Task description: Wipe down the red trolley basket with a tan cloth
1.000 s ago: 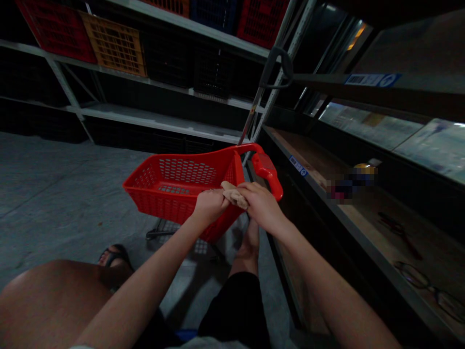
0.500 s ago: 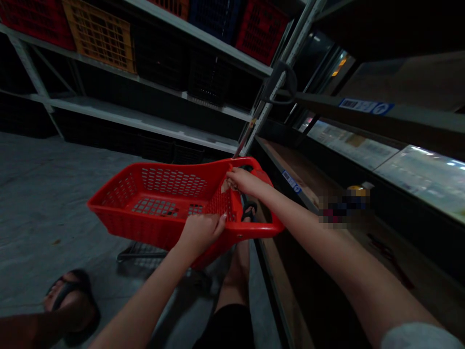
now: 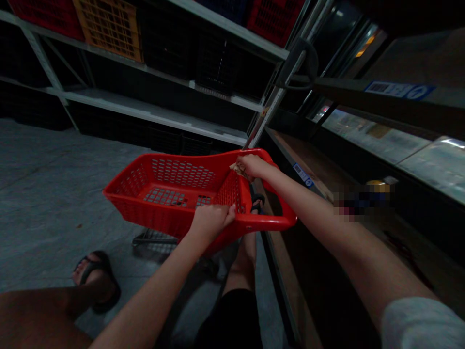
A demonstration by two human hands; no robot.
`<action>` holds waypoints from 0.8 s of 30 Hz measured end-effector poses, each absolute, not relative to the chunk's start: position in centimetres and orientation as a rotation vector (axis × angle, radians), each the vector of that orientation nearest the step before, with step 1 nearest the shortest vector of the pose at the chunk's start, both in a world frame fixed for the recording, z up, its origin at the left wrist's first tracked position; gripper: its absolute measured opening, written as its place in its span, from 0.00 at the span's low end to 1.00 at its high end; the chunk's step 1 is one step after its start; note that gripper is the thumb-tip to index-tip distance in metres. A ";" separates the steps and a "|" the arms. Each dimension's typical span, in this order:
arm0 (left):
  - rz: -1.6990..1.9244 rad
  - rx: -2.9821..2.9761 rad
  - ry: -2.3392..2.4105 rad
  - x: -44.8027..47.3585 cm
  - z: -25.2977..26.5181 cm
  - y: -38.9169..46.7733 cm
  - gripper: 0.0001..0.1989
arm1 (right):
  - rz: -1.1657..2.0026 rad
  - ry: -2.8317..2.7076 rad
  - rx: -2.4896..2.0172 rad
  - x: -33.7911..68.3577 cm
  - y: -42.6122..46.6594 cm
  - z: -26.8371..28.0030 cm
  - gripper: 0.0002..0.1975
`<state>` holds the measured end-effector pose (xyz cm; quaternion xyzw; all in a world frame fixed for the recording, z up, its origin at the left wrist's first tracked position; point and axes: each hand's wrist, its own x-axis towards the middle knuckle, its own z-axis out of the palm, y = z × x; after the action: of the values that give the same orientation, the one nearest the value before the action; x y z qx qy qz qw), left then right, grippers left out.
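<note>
A red plastic shopping cart (image 3: 156, 214) with perforated walls stands in front of me, its basket pointing left. My left hand (image 3: 212, 220) is closed over the near rim, thumb lying along it. At the far side, near the upright rear panel (image 3: 228, 192), my right hand (image 3: 252, 166) pinches a crumpled tan cloth or paper (image 3: 237, 169). The cloth hangs beside the panel's top; whether it touches the panel is unclear. The cart's red handle (image 3: 269, 222) loops behind the panel, below my right forearm. Nothing but dark marks shows in the basket.
White metal shelving (image 3: 156, 112) holds a yellow crate (image 3: 109, 30), a red crate (image 3: 274, 22) and dark crates. On my right runs a wooden shelf (image 3: 298, 145) with a blurred item (image 3: 363, 199). A sandaled foot (image 3: 96, 278) rests on the grey floor at lower left.
The cart and both hands sit slightly farther right and higher in view, as do the shelves' right-hand parts. More of the crumpled tan piece shows at my right fingers. My left hand keeps its hold.
</note>
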<state>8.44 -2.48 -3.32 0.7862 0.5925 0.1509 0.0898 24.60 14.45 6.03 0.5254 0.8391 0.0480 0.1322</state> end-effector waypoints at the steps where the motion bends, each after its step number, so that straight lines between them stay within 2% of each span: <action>1: 0.461 2.335 1.775 8.5 -3.3 -2.6 0.31 | 0.127 2.450 1.494 24.9 12.9 6.3 0.19; 3: 0.489 2.334 1.794 8.5 -3.3 -2.8 0.32 | 0.065 2.493 1.419 25.5 9.5 6.9 0.19; 7: 0.532 2.355 1.788 8.5 -3.5 -2.9 0.31 | -0.350 2.608 1.252 26.9 3.0 7.6 0.17; 9: 0.547 2.374 1.791 8.5 -3.7 -2.9 0.32 | -0.446 2.668 1.215 27.4 1.6 7.5 0.17; 17: 0.596 2.384 1.792 8.8 -3.8 -3.2 0.32 | 0.155 2.620 1.367 26.0 9.0 5.9 0.15; 24: 0.602 2.332 1.796 9.3 -3.9 -3.7 0.29 | 0.271 2.373 1.606 23.1 17.0 6.0 0.17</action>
<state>9.33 -3.66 -3.87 0.7743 0.5965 0.1999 0.0686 23.08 17.04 5.99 0.5531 0.8174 0.0933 0.1312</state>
